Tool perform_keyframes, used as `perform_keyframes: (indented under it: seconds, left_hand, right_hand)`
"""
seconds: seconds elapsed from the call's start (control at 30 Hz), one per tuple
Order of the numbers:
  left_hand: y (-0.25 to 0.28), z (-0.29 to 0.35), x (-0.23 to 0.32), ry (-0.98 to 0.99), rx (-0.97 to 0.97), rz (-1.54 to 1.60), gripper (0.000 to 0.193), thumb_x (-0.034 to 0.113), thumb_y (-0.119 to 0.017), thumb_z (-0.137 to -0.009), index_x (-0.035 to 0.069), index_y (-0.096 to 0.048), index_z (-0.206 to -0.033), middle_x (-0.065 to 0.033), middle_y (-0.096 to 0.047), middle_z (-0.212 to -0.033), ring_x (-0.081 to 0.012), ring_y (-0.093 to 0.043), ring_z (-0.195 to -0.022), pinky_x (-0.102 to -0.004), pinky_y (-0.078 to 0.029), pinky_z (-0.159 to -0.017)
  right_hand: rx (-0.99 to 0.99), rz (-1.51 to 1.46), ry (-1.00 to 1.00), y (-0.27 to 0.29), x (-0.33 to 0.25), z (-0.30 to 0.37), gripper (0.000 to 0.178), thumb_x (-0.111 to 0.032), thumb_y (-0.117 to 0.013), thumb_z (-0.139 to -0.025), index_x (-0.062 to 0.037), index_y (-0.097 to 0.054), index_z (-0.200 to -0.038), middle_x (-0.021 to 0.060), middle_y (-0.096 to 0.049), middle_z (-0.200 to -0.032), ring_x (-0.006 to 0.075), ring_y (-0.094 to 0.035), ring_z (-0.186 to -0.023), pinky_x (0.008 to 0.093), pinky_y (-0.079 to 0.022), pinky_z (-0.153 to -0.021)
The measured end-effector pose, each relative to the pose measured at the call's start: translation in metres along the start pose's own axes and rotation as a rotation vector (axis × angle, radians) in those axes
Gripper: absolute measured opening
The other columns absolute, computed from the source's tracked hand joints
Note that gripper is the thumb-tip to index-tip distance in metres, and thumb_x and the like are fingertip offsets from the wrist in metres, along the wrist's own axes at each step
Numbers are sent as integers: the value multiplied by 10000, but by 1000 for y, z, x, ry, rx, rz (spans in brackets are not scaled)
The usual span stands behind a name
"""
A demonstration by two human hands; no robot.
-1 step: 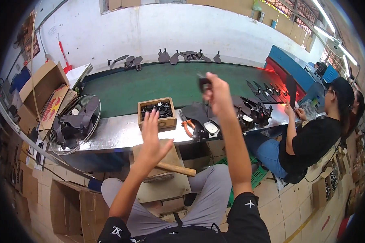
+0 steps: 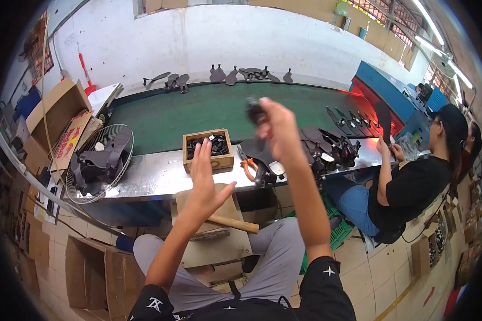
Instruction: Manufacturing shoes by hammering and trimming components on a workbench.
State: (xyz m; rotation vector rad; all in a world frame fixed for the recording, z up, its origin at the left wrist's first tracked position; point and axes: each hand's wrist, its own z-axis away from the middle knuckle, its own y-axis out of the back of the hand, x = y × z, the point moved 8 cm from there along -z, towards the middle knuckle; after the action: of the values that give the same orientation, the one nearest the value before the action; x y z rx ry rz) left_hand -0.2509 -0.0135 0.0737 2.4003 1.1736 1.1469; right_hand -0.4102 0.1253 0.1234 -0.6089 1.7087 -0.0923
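My right hand is raised above the far edge of the metal bench, its fingers closed on a small black piece. Motion smears that piece, so its exact kind is unclear. My left hand is held up, open with fingers spread, in front of a wooden box. Small black parts fill the box. Orange-handled pliers lie beside a heap of dark shoe soles, partly behind my right arm. Below my left hand, a wooden handle rests across a pale board over my lap.
A wire basket of dark soles stands at the left. More soles line the far side of the green belt. A co-worker at the right holds a dark sole. An opened cardboard box sits on the floor.
My right hand has shifted a little to the left with the black piece. My left hand has barely moved. The co-worker's sole has tilted slightly.
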Motion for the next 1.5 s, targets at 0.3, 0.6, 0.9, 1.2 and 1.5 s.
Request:
perform_keyframes:
  seconds: [0.3, 0.6, 0.9, 1.2, 1.5]
  left_hand:
    - [111, 54, -21, 327, 241, 620, 632, 61, -719, -884, -79, -379, -1398, -171, -692, -1115, -175, -697, -926, -266, -542, -778]
    - [39, 83, -78, 483, 188, 332, 391, 226, -608, -984, 80, -548, -1341, -158, -467, -1368, -249, -541, -1158, -319, -428, -987]
    - [-13, -2, -158, 222, 53, -275, 258, 126, -633, -891, 75, -675, -1140, -119, -649, -1090, -330, -585, -1010, -434, -474, -867]
    - [-91, -82, -238, 111, -587, -402, 98, 39, -656, -749, -4, -741, -770, -158, -718, -742, -244, -721, -694, -359, -566, -642]
    - [-7, -55, -178, 504, 11, 372, 160, 102, -767, -821, -12, -751, -933, -57, -739, -779, -104, -676, -642, -248, -510, -556]
  right_hand:
    - [-340, 1031, 527, -72, 61, 172, 709, -358, -705, -884, -82, -395, -1459, 170, -394, -1368, 280, -564, -1058, 377, -507, -862]
    - [-142, 1432, -323, 102, 127, 260, 606, -10, -645, -721, -29, -498, -1308, 213, -681, -843, 410, -648, -717, 489, -541, -656]
    - [548, 384, -483, 162, 118, 398, 146, -159, -618, -980, -26, -563, -957, -11, -453, -569, 84, -406, -401, 261, -334, -372]
    - [391, 116, -342, 151, 128, 345, 187, -158, -618, -981, 25, -606, -1017, 4, -461, -531, 78, -401, -386, 246, -335, -368]
    - [173, 267, -165, 92, 84, 249, 243, -123, -587, -995, 50, -624, -1161, 164, -700, -887, 54, -432, -407, 215, -362, -386]
